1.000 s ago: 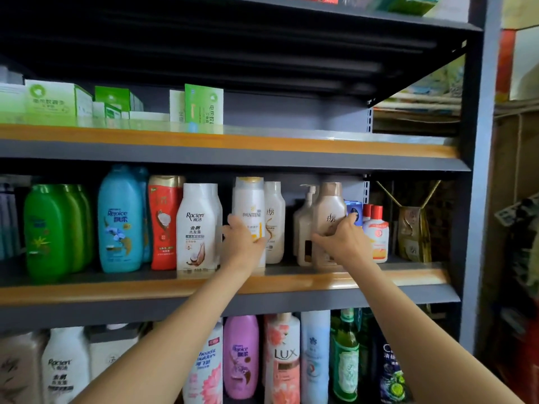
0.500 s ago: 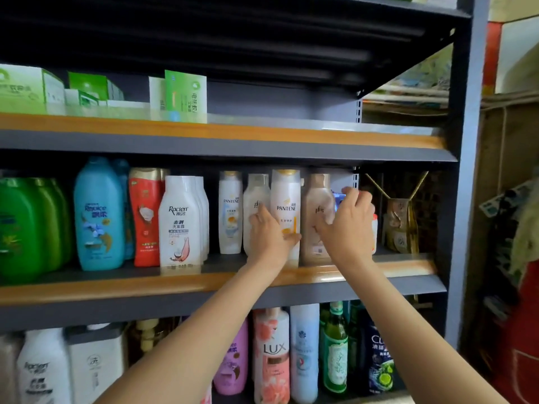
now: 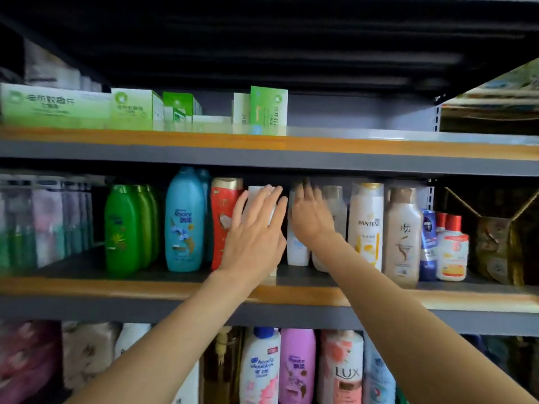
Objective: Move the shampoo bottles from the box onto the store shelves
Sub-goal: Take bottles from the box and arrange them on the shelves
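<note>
Forearms extend from the lower frame edge up to the middle shelf (image 3: pixel 291 290), a grey deck with an orange front strip. Left hand (image 3: pixel 256 228) lies flat against the front of a white shampoo bottle (image 3: pixel 262 196), fingers straight and spread, grasping nothing; most of that bottle is hidden behind the palm. Right hand (image 3: pixel 310 217) is blurred, with fingers extended and relaxed toward a white bottle (image 3: pixel 297 252) just beside the left hand; contact with it cannot be confirmed, and no grip is visible. Behind the right wrist stands a pale translucent bottle (image 3: pixel 335 205). Right of it, at the shelf front, stand a white Pantene bottle (image 3: pixel 367 225) and a beige bottle (image 3: pixel 404 231), both upright and close together. Further right are a small blue carton (image 3: pixel 428 240) and two small red-capped white bottles (image 3: pixel 451 252), then a gold-toned paper bag (image 3: pixel 495 243) at the shelf end. Left of the left hand stand a red bottle (image 3: pixel 223 217), a blue Rejoice bottle (image 3: pixel 184 223) and a row of green bottles (image 3: pixel 124 228), all upright. The lower shelf holds further bottles, including a Head & Shoulders bottle (image 3: pixel 261 365), a pink bottle (image 3: pixel 297 365) and a Lux bottle (image 3: pixel 342 368). The upper shelf (image 3: pixel 379 147) carries green and white cartons (image 3: pixel 134 107) along its left half.
</note>
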